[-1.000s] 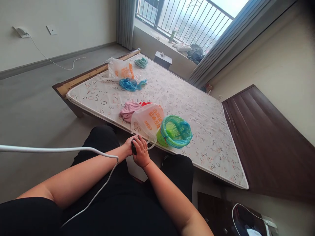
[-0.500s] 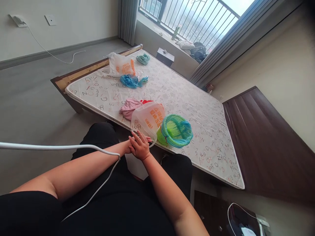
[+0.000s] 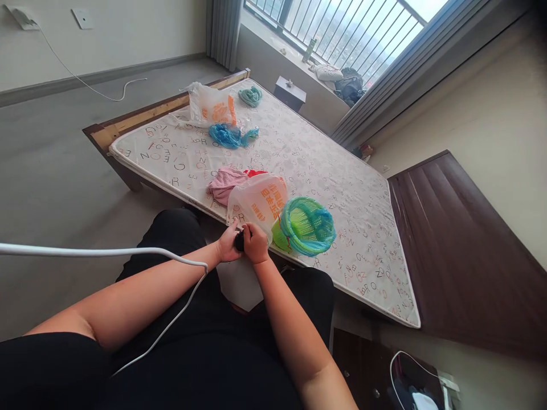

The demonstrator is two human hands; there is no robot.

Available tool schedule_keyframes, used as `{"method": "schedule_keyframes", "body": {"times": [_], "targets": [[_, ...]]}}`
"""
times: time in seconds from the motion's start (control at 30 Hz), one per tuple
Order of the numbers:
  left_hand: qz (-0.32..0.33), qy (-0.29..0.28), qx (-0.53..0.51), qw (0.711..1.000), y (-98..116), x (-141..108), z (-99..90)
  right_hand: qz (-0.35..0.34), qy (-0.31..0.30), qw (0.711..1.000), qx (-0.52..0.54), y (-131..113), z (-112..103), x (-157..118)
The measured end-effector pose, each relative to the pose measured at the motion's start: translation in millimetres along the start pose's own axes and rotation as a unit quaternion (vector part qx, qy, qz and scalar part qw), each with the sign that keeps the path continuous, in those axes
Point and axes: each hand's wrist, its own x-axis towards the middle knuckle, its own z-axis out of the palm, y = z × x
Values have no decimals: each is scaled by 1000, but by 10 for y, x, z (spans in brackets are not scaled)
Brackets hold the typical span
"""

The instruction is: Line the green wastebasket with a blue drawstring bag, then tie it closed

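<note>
Both hands closed on a small black item at the mattress edge

Clock directions are taken from the item, twelve being the top of the view. The black item (image 3: 239, 242) sits between the two palms, just short of the near edge of the mattress (image 3: 350, 239) and above the gap between the knees. It is mostly covered, and its exact nature cannot be told.

Left hand (image 3: 228, 245): half curled about the item, palm turned towards three o'clock, thumb raised towards twelve. Its forearm runs in from eight o'clock, nearly straight at the wrist.

Right hand (image 3: 256, 244): fingers bent inward and gripping the item's upper side, back of the hand facing three o'clock. The fingertips are partly hidden. Its forearm comes up from between four and five o'clock, the elbow slightly bent. Which hand carries the weight — cannot tell.

A white cable (image 3: 98, 250) enters from nine o'clock and passes across the left forearm near the wrist; contact cannot be confirmed.

On the mattress: a clear bag (image 3: 258, 196) with orange print lies at one o'clock, nearest the hands. A green basket (image 3: 303, 225), lined with blue film, stands just short of three o'clock — beside the bag. A pink cloth (image 3: 226, 185) lies between eleven and twelve, next to the bag.
</note>
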Motion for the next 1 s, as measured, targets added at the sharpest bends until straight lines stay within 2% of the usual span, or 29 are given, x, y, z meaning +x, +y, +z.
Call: {"method": "schedule_keyframes", "body": {"times": [0.07, 0.13, 0.17, 0.23, 0.3, 0.37, 0.47, 0.53, 0.6, 0.63, 0.7, 0.77, 0.83, 0.87, 0.93, 1.0], "targets": [[-39, -40, 30, 998, 43, 6, 1, 12, 24, 1000, 12, -29, -209, 64], [-40, -62, 63, 995, 87, 34, -17, 20, 58, 998, 18, -20, -507, 146], [-26, -47, 79, 995, 105, 58, -34, 30, 82, 996, 16, 15, -679, 200], [10, 22, 99, 995, 126, 121, -75, 63, 137, 989, -2, 165, -1028, 328], [28, 97, 99, 990, 127, 184, -111, 96, 184, 978, -32, 422, -1330, 458], [24, 137, 95, 986, 116, 228, -131, 154, 218, 963, -43, 741, -1538, 560], [7, 155, 107, 982, 97, 255, -138, 258, 169, 951, -14, 1178, -1667, 627], [0, 158, 113, 981, 90, 263, -146, 286, 107, 952, 22, 1359, -1691, 618], [-1, 158, 108, 982, 89, 273, -166, 256, 68, 964, 35, 1440, -1725, 566], [-1, 159, 104, 982, 91, 280, -180, 227, 72, 971, 29, 1452, -1755, 520], [-1, 165, 105, 981, 96, 293, -211, 177, 151, 973, 9, 1440, -1834, 385], [0, 173, 114, 978, 101, 301, -234, 188, 297, 936, -2, 1414, -1905, 195], [-1, 181, 127, 975, 104, 302, -244, 279, 427, 860, 18, 1401, -1927, -28], [-3, 185, 135, 973, 104, 300, -243, 346, 461, 816, 46, 1405, -1911, -140], [-10, 195, 156, 968, 103, 294, -235, 480, 461, 736, 125, 1433, -1833, -338], [-15, 203, 172, 964, 98, 290, -223, 571, 409, 681, 206, 1486, -1715, -480]]}}
